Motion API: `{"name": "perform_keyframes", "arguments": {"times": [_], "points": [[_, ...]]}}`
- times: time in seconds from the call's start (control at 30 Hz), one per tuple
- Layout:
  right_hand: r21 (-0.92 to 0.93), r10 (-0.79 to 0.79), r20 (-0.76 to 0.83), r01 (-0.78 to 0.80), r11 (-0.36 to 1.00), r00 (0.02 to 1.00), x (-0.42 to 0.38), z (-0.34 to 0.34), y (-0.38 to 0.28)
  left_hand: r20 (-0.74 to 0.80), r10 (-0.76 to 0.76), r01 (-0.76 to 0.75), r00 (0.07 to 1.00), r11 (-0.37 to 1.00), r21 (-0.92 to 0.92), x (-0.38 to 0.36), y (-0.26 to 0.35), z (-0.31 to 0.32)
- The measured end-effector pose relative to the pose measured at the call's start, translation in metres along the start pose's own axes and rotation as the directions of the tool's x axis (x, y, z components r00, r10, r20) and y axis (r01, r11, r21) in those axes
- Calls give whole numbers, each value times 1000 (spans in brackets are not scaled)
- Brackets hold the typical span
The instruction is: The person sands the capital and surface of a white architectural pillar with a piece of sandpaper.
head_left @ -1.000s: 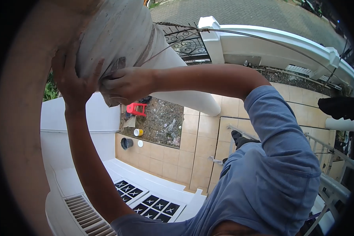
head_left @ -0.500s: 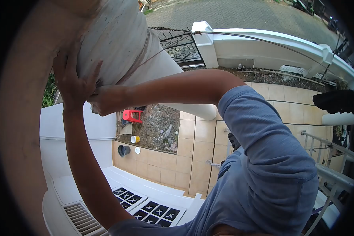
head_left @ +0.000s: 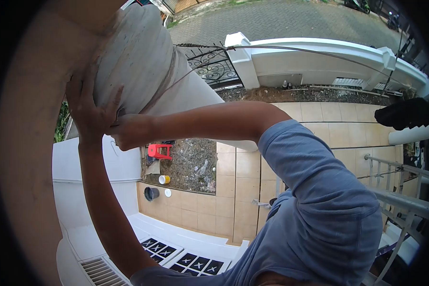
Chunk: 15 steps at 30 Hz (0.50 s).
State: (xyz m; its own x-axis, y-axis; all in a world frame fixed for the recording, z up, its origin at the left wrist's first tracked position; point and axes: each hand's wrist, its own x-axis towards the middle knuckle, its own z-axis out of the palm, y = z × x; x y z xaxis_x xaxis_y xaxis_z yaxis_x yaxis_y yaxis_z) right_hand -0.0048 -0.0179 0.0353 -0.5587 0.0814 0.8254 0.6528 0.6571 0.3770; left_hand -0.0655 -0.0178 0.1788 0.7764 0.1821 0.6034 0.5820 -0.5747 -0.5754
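Note:
A round whitish column (head_left: pixel 133 57), streaked with grey near its top, leans across the upper left of the view. My left hand (head_left: pixel 91 107) lies against it just under the beige overhead surface (head_left: pixel 28 143), fingers stretched out and thumb apart. Close beside the left palm, my right hand (head_left: pixel 132 132) is closed in a fist low on the column's near side. Whatever the right fingers grip is hidden; only a thin greyish edge shows by the knuckles. A cable (head_left: pixel 186 76) runs around the column below the hands.
Far below are a tiled floor (head_left: pixel 245 167), a gravel patch (head_left: pixel 190 162), a red stool (head_left: pixel 159 151), a dark bucket (head_left: pixel 151 193) and a yellow-and-white tub (head_left: pixel 164 179). Metal scaffold rails (head_left: pixel 400 202) stand at right. Behind are a white wall (head_left: pixel 319 62) and an iron gate (head_left: pixel 214 66).
The view has tilted slightly, so the ground and wall sit a little lower. Both hands keep nearly the same place on the column; the right elbow appears slightly lower.

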Motion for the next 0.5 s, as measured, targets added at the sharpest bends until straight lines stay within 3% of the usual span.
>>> {"name": "perform_keyframes", "arguments": {"times": [0.03,0.1,0.13,0.2,0.27,0.33,0.47,0.5], "points": [[-9,-4,15,5,1000,1000,-11,0,10,18,-3,2,1000,1000,16,-1,0,-1],[41,-139,-335,162,986,932,-39,-16,39,47,-36,35,998,999,26,-8,0,-3],[83,-94,-399,138,987,912,-60,-43,66,57,-52,50,997,998,33,-8,1,-5],[92,-52,-362,91,992,931,-95,-58,114,34,-44,45,998,999,-4,-5,7,-10],[219,216,-290,-155,963,932,-114,-61,159,35,-50,50,998,999,2,-12,-1,-9],[479,624,-109,-509,716,774,-131,-60,166,28,-35,35,999,999,-5,-11,6,-8],[585,807,-210,-590,556,552,-110,-64,90,52,-46,44,998,999,31,-6,9,-14],[523,790,-267,-606,599,551,-106,-64,87,43,-51,50,998,999,20,-5,10,-15]]}}
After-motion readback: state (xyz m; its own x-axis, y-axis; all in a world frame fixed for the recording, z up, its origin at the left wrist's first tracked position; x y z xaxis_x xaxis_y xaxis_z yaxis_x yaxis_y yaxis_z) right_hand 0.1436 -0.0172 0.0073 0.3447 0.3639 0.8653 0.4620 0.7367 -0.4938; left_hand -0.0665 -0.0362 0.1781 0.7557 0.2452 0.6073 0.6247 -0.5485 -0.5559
